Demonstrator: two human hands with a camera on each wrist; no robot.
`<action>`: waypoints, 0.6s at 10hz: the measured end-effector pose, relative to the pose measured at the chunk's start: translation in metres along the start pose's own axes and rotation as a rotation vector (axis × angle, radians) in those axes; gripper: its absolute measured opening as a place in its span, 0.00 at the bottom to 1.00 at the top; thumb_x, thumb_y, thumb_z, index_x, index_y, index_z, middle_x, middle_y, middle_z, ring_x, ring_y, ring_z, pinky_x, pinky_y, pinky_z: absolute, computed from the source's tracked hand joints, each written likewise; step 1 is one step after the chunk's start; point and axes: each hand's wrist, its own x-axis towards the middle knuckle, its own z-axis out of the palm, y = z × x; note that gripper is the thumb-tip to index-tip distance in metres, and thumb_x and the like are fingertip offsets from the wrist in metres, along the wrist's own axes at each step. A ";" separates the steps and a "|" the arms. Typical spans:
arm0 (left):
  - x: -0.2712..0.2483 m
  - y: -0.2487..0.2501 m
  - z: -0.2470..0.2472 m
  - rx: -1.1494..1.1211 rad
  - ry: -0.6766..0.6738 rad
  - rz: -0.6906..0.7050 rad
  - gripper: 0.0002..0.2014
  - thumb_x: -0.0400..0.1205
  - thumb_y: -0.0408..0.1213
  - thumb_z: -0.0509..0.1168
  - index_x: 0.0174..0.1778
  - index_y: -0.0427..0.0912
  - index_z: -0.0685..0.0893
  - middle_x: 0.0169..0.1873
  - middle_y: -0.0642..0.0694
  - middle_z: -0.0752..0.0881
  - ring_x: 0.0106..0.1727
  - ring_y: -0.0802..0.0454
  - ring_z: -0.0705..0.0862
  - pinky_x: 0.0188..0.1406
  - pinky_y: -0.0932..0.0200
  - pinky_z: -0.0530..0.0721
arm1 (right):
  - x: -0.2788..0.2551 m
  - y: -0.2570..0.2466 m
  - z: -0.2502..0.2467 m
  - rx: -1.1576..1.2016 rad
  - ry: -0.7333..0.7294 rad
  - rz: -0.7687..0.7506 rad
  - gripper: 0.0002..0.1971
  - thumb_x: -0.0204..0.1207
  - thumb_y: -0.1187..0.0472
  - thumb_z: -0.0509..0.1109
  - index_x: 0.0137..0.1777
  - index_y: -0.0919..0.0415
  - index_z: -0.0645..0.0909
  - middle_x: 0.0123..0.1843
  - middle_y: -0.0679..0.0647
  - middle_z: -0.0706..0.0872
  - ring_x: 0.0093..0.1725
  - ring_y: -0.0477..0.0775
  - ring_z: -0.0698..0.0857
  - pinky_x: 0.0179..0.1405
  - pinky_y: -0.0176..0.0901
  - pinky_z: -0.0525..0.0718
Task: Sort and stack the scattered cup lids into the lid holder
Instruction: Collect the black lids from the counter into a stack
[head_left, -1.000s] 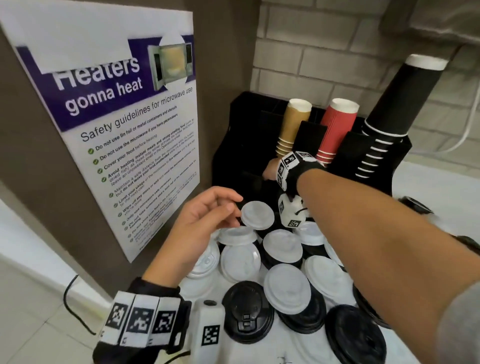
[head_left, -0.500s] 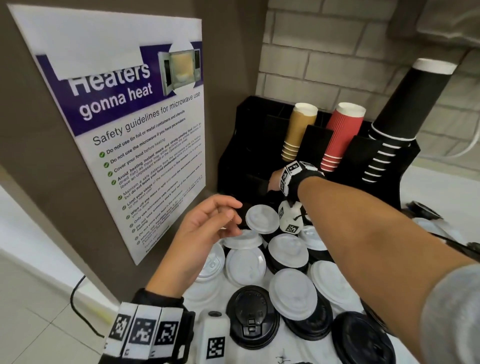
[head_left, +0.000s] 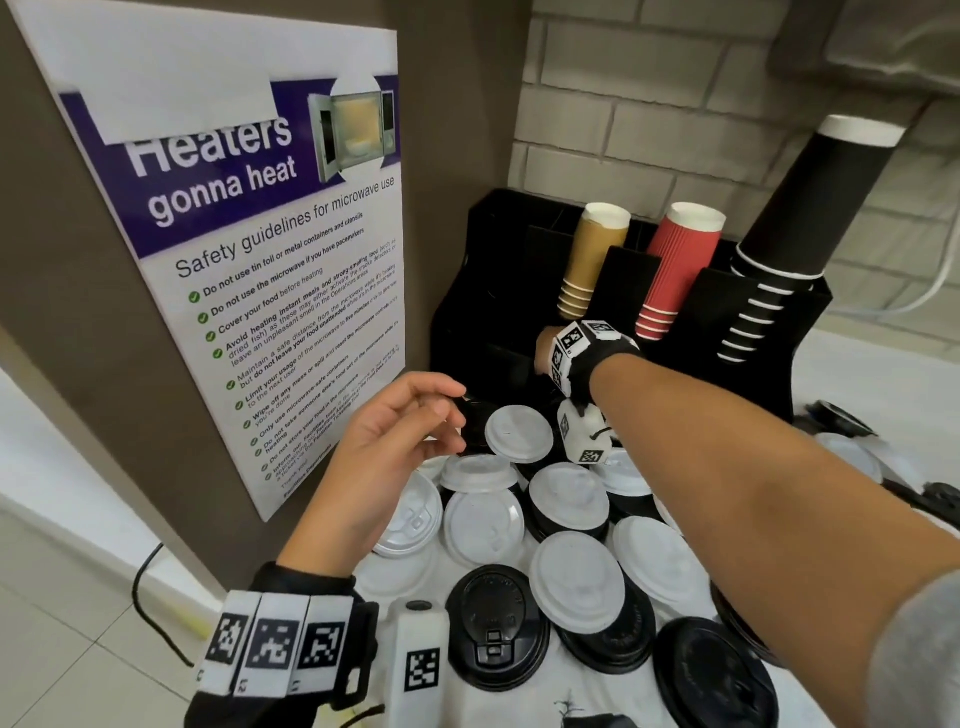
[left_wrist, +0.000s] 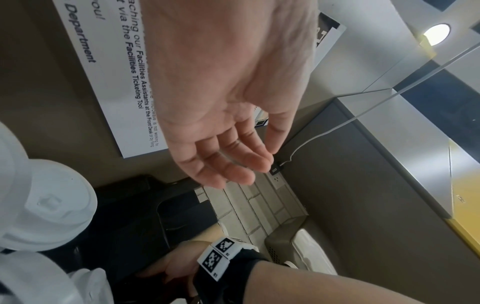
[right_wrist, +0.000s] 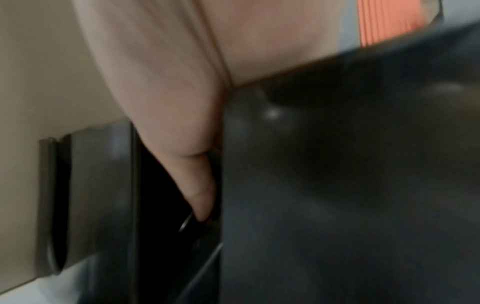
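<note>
White lids (head_left: 519, 434) and black lids (head_left: 496, 623) lie scattered and overlapping on the counter in front of the black lid holder (head_left: 493, 249). My left hand (head_left: 447, 415) hovers over the left of the pile with loosely bent fingers. The left wrist view shows this left hand (left_wrist: 233, 164) empty. Its fingertips are close to a black lid (head_left: 475, 421). My right hand (head_left: 543, 356) reaches into a holder slot and is mostly hidden behind the wrist band. In the right wrist view a fingertip (right_wrist: 200, 214) points down the slot at a dark lid's rim (right_wrist: 184, 225); the grip is unclear.
Stacks of brown cups (head_left: 592, 260), red cups (head_left: 680, 270) and black cups (head_left: 795, 218) stick out of the holder's top. A poster (head_left: 260, 260) hangs on the brown panel close on the left. A black cable (head_left: 150, 587) runs below. More lids (head_left: 841, 421) lie far right.
Both hands stay almost where they were. Only the head view has shifted slightly.
</note>
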 end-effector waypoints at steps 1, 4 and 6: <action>0.005 0.000 0.002 -0.008 -0.006 -0.002 0.09 0.77 0.38 0.64 0.41 0.54 0.90 0.33 0.51 0.85 0.36 0.53 0.83 0.44 0.62 0.84 | 0.001 0.007 -0.004 0.119 0.044 0.047 0.19 0.80 0.61 0.67 0.69 0.69 0.77 0.70 0.68 0.79 0.70 0.68 0.77 0.67 0.57 0.75; 0.034 0.000 0.011 0.154 0.006 -0.103 0.10 0.84 0.34 0.64 0.56 0.54 0.84 0.50 0.53 0.88 0.53 0.54 0.87 0.47 0.62 0.85 | -0.046 0.028 -0.059 0.412 0.364 0.063 0.22 0.80 0.59 0.66 0.73 0.62 0.70 0.74 0.67 0.65 0.65 0.66 0.76 0.63 0.47 0.77; 0.050 -0.007 0.029 0.087 -0.043 -0.073 0.47 0.69 0.45 0.80 0.81 0.57 0.59 0.75 0.50 0.73 0.69 0.59 0.81 0.64 0.56 0.83 | -0.117 0.016 -0.057 1.429 0.012 -0.232 0.06 0.84 0.60 0.61 0.58 0.52 0.75 0.50 0.53 0.81 0.45 0.51 0.80 0.32 0.38 0.79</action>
